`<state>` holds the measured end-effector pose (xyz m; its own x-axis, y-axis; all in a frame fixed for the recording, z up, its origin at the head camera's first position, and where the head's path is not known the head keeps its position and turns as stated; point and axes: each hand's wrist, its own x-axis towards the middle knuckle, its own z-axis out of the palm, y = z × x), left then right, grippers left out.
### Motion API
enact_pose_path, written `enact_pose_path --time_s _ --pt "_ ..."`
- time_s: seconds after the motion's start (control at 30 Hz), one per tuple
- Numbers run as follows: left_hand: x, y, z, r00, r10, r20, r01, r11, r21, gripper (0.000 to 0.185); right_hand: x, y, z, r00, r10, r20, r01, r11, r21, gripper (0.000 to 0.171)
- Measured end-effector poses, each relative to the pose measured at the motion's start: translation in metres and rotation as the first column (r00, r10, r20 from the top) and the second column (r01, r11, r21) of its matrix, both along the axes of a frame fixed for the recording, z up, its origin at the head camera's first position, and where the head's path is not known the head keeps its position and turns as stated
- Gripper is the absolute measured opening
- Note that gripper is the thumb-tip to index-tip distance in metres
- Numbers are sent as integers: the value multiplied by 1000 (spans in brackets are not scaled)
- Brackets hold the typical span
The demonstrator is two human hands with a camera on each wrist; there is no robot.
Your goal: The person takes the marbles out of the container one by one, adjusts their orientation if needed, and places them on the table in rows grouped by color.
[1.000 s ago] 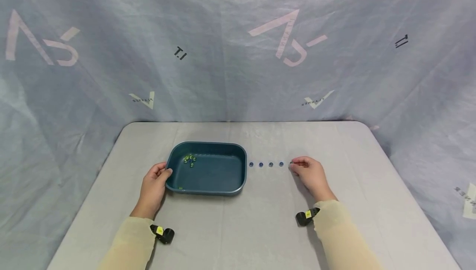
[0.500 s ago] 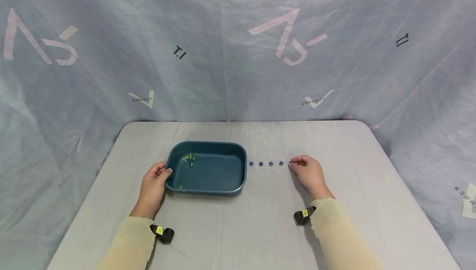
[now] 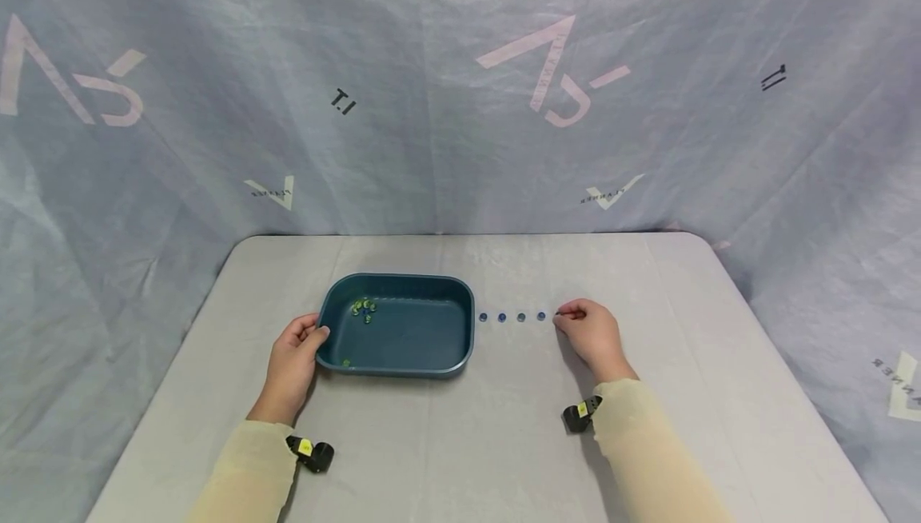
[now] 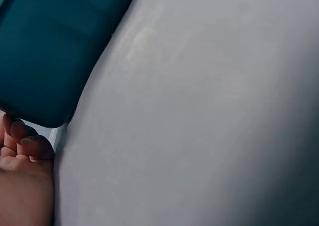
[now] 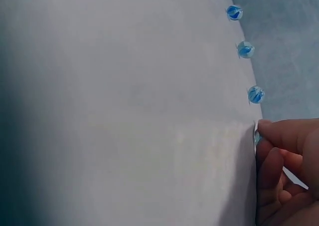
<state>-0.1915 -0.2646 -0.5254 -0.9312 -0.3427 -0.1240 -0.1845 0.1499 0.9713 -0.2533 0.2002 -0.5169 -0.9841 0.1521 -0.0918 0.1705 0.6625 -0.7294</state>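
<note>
Table carried a teal tray left of centre. Left hand gripped the tray's left rim, thumb over the edge, fingers curled under. Right hand rested on the table right of the tray, fingertips pinched on a blue marble at the right end of the row. Four more blue marbles lay in line between tray and hand. Green marbles sat clustered in the tray's far-left corner, one more near its front-left.
</note>
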Motion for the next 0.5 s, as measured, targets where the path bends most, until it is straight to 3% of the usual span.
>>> enact_pose_path --time_s 0.5 --pt "1 0 2 1000 -12 -19 12 1000 16 36 -3 2 1 1000 -7 29 8 1000 -24 16"
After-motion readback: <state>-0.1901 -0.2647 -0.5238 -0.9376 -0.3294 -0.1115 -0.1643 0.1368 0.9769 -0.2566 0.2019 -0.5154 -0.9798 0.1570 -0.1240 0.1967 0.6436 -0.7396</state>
